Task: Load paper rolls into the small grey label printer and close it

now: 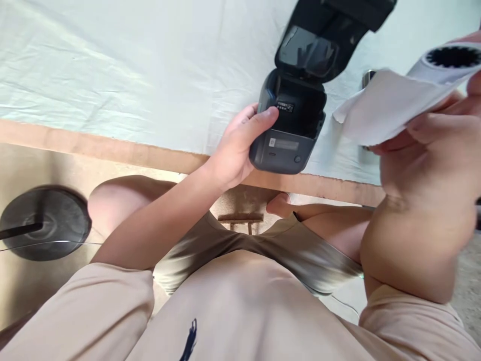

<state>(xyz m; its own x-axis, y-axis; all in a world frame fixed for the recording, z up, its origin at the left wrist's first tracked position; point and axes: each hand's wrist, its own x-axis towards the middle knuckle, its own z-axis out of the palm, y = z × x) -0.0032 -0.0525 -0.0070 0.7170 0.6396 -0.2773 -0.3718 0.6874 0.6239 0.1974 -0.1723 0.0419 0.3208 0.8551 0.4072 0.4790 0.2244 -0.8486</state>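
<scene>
My left hand (240, 145) is closed around the left side of a small black label printer (287, 145), its thumb resting over the rim of the paper bay. The printer's lid (319, 45) is swung fully up, and the bay under it shows no roll. To the right, my right hand (436, 125) grips a roll of white paper (439, 70) with a dark toothed core. A loose end of the paper hangs off toward the printer, apart from it. Some fingers of my right hand are hidden behind the paper.
A pale cloth or plastic sheet covers the table (150, 75), whose wooden front edge (93, 145) runs across in front of my knees. Behind the paper, a small dark object (368, 77) is partly hidden. A round black stand base (45, 225) is on the floor at left.
</scene>
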